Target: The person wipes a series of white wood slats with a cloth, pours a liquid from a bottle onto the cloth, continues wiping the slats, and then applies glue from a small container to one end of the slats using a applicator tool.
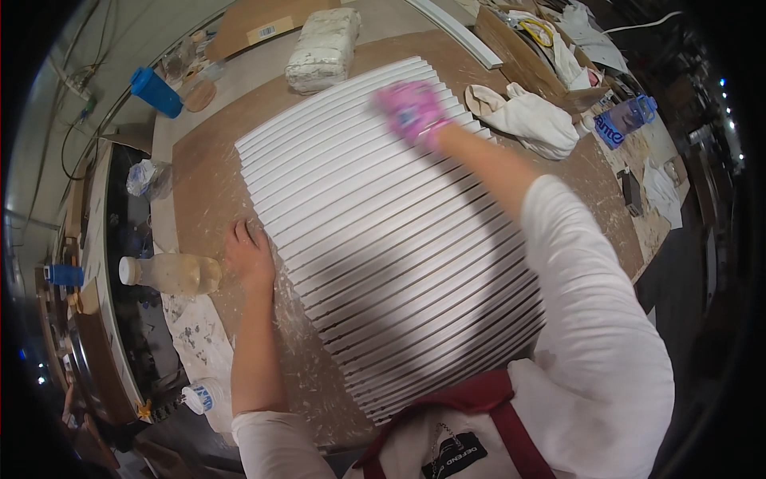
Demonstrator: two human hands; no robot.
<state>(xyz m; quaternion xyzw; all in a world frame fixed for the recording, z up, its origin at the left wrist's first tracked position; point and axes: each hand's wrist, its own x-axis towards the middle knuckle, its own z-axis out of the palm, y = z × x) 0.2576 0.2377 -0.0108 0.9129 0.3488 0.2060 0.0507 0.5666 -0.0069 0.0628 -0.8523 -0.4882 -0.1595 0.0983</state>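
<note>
Many long white slats [375, 231] lie side by side in a row on a brown board table [203, 180]. My right hand [411, 110], in a pink glove and blurred by motion, presses on the slats near their far end. It may have something small under the palm; I cannot tell what. My left hand [249, 257] is bare. It rests flat on the dusty table with its fingers against the left ends of the slats.
A dusty plastic bottle [171, 273] lies left of my left hand. White cloths [531, 120] sit at the far right, a wrapped white block [323, 49] at the far end, a blue bottle [155, 91] at far left. The table's right edge drops away.
</note>
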